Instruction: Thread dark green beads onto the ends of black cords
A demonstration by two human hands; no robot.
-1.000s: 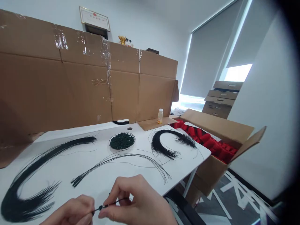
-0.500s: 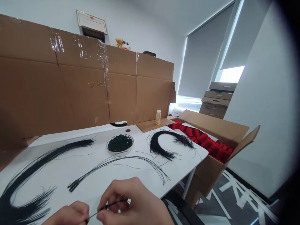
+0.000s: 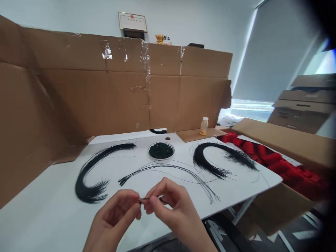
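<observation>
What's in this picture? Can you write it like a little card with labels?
Left hand: pinches a thin dark stem
Right hand: pinches the same stem
Table: white
Strands: a thin bundle, a thick left bundle, a thick right bundle
Plate: round plate of dark green bits
Beside table: open cardboard box of red pieces
</observation>
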